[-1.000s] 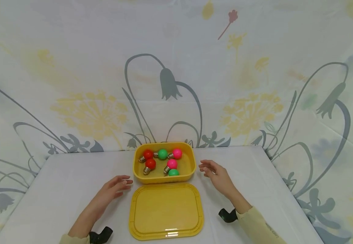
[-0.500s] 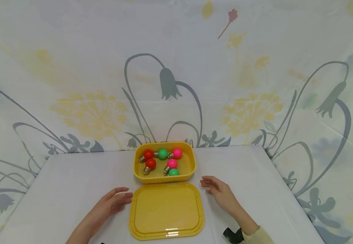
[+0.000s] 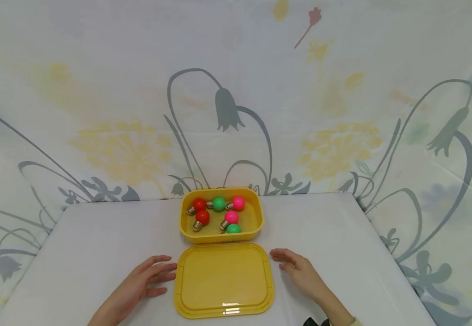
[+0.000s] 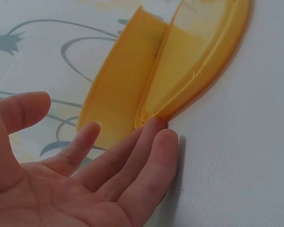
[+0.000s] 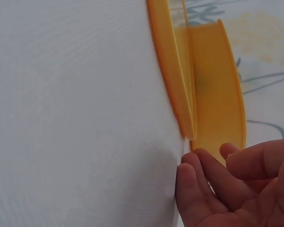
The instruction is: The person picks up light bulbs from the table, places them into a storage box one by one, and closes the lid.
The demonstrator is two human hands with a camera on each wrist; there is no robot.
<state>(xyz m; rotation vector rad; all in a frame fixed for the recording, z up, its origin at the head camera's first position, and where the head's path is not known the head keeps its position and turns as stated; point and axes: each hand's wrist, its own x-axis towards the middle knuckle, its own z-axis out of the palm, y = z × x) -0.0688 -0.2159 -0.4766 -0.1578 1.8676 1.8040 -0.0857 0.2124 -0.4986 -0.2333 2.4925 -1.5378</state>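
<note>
A flat yellow lid with a raised rim lies on the table in front of a yellow box. My left hand is beside the lid's left edge, fingers spread and relaxed, with the fingertips right at its rim in the left wrist view. On the other side, my right hand has its loosely bent fingertips close to the lid's upper right edge. Neither hand holds anything. Inside the box lie two red bulbs, two pink bulbs and two green bulbs, all with metal screw bases.
White cloth covers the table. Behind it hangs a floral curtain, which also runs along both sides. The box stands near the table's back edge, almost against the lid. A black fitting is at the right wrist.
Both hands have drawn back toward the person, from beside the box to either side of the lid. The left fingers have spread. Box, lid and bulbs stay in place on the table.
</note>
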